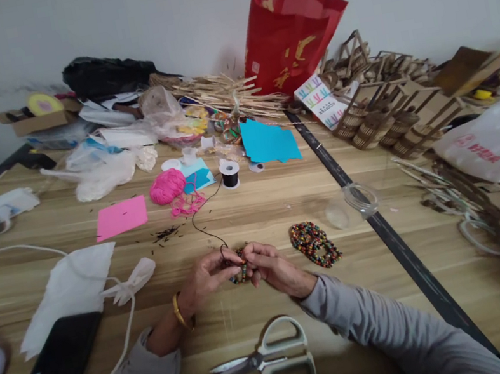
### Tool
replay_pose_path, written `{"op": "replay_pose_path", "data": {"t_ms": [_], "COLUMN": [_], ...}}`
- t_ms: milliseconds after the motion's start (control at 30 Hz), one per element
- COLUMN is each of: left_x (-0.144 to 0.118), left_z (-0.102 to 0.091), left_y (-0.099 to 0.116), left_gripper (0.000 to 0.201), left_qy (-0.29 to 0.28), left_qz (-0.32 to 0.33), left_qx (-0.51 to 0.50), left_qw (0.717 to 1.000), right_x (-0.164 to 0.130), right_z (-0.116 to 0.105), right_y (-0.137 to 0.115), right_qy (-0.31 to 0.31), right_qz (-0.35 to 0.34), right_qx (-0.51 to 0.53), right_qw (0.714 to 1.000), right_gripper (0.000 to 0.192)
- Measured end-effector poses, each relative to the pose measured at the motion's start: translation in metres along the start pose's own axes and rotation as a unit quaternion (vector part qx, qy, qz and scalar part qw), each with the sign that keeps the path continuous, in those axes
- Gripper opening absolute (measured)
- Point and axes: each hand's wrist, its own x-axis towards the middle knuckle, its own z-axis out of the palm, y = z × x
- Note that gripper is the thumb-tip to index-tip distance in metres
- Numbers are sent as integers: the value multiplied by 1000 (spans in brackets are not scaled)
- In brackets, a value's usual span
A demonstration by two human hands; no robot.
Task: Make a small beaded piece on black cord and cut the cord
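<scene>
Beaded piece (240, 270) mostly hidden between fingers (225, 267); thread grip perhaps pinched.

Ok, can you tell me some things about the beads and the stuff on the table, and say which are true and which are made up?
1. Both hands, left hand and right hand, hold a small beaded piece. True.
2. The scissors are in the right hand. False: they lie on the table, close to the person.
3. A black thread runs from the hands toward a black spool. True.
4. The ball of yarn is green. False: it is pink.
5. A second beaded piece lies on the table right of the hands. True.
</scene>
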Motion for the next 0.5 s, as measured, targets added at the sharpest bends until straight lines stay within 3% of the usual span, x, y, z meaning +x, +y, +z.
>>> {"op": "replay_pose_path", "data": {"t_ms": [200, 500], "left_x": [1, -3], "left_z": [2, 6], "left_y": [-1, 12], "left_gripper": [16, 15], "left_qy": [15, 68], "left_qz": [93, 120], "left_qx": [92, 236], "left_qw": [991, 962], "right_x": [1, 0], "right_z": [-2, 0], "right_y": [2, 2], "right_qy": [-12, -21], "right_qz": [-5, -33], "right_qx": [-4, -108], "right_qw": [1000, 993], "right_gripper": [28, 36]}}
